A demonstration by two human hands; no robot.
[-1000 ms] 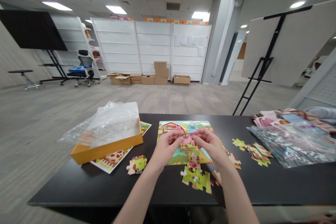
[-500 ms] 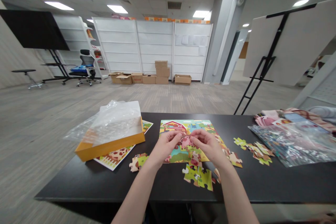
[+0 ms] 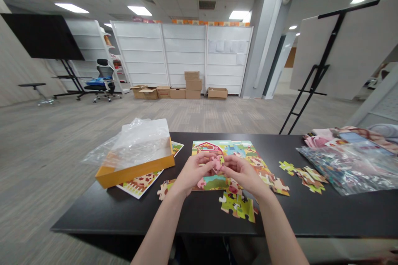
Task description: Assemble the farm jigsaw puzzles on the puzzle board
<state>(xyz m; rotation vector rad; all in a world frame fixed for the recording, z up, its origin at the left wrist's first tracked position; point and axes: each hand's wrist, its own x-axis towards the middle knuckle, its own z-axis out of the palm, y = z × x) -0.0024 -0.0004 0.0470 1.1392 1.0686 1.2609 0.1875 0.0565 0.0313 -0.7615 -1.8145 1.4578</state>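
My left hand (image 3: 193,173) and my right hand (image 3: 241,174) meet over the lower left part of a colourful farm jigsaw puzzle (image 3: 236,151) on a black table (image 3: 311,211). Both pinch a small pink puzzle piece (image 3: 215,164) between their fingertips, held just above the puzzle. A joined green clump of pieces (image 3: 238,206) lies just below my right hand. A small brown and green clump (image 3: 164,188) rests left of my left wrist. More loose pieces (image 3: 303,174) are scattered to the right of the puzzle.
A yellow box lid (image 3: 137,169) with a clear plastic bag on it sits at the left on a printed picture sheet (image 3: 139,185). A plastic bag of pieces (image 3: 348,165) and folded cloth (image 3: 351,134) lie at the right. An easel (image 3: 311,74) stands behind the table.
Both hands have drawn slightly toward me and closer together, lifting the pink piece off the puzzle. The view has shifted a little, so the table's things appear further right.
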